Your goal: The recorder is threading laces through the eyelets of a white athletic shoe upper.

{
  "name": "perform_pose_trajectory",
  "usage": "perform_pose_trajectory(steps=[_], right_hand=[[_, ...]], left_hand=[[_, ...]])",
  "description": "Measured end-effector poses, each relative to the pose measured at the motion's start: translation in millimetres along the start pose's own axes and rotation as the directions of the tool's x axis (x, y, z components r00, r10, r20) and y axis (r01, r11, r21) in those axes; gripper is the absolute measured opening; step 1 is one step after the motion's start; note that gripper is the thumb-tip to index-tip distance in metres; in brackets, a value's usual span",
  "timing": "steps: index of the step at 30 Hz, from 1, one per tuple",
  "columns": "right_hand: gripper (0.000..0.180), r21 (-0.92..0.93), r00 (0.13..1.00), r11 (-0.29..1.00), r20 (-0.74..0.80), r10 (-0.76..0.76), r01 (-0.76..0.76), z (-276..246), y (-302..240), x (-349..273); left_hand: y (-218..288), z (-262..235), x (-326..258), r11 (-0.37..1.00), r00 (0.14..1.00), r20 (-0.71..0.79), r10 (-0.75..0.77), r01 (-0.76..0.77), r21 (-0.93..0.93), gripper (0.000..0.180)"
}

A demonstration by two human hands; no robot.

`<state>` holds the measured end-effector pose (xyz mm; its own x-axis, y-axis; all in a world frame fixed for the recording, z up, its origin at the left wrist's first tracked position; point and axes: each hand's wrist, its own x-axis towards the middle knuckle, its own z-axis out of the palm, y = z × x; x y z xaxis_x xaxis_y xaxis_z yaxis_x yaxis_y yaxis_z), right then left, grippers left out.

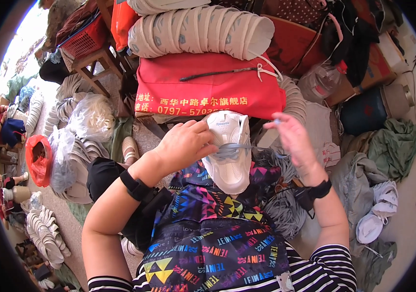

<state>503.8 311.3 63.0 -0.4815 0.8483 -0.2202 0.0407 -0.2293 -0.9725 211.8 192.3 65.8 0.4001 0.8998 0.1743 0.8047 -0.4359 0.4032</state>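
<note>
A white shoe upper [228, 173] lies over my lap, its toe toward me and its tongue end against a red cloth. Grey-blue shoelace [232, 148] crosses its middle, and one strand runs off to the right. My left hand [188, 141] grips the upper's left edge, fingers curled over it near the lacing. To the right, my right hand [293, 141] is raised off the upper, slightly blurred, with a bit of the lace pinched at its fingertips. Beside my right forearm hangs a bundle of grey laces [286, 214].
A red cloth [208, 87] covers a stand ahead, with a dark thin tool [217, 74] on it. Behind lies a row of nested white uppers [203, 34]. More stacked uppers [47, 236] and a red bag [38, 160] sit left; grey cloth [354, 194] and finished uppers [376, 214] lie right.
</note>
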Motion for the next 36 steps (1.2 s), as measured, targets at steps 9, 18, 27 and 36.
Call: perform_pose_trajectory(steps=[9,18,27,36], right_hand=[[0.017,-0.285,0.965,0.929,0.186,-0.186,0.235,40.6,16.9,-14.7],[0.021,-0.380,0.977,0.901,0.119,-0.180,0.212,41.9,20.1,-22.7],[0.018,-0.320,0.984,0.931,0.068,-0.165,0.178,43.3,31.9,-23.5],[0.009,-0.423,0.975,0.882,0.014,-0.223,0.208,50.4,34.2,-20.0]], left_hand=[[10.0,21.8,7.7,0.804,0.908,-0.031,-0.418,0.353,-0.478,0.013],[29.0,-28.6,30.6,0.177,0.879,0.027,-0.476,0.126,-0.976,0.021],[25.7,17.4,31.7,0.313,0.811,-0.015,-0.585,0.209,-0.926,0.022],[27.3,24.2,36.0,0.973,0.896,-0.399,-0.197,0.129,-0.191,0.013]])
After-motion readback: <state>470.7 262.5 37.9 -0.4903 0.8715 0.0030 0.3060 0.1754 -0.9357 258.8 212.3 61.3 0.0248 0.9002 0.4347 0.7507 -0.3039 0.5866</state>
